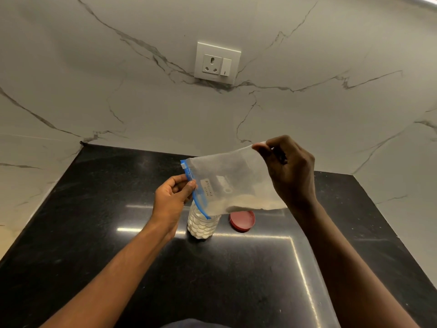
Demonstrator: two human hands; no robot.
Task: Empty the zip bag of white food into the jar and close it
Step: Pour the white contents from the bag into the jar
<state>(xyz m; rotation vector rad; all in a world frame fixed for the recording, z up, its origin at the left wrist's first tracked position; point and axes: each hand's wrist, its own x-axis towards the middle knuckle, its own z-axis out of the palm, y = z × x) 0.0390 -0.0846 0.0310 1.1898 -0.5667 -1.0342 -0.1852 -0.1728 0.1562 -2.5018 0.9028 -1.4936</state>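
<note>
Hands hold a clear zip bag (233,183) up in the air over a black counter (94,233). The left hand (170,200) pinches the blue zip strip (196,192) at the bag's mouth, with the thumb and fingers closed on it. The right hand (290,171) is higher up and pinches the far bottom corner of the bag between its fingertips, so the bag is tipped with its mouth pointing down and to the left. A small white label (208,187) with writing sits on the bag near the zip; the words are too small to read. A little pale powder clings along the lower edge of the bag. Right under the mouth of the bag stands a clear jar (202,224), upright and open, with round white pieces of food inside it. The low end of the blue zip strip reaches the jar's top. A red lid (242,221) lies flat on the counter just beside the jar, on its right, not touching it. Behind the counter is a white marble wall with grey lines, and a white wall socket (217,62) with a switch is set in it.
</note>
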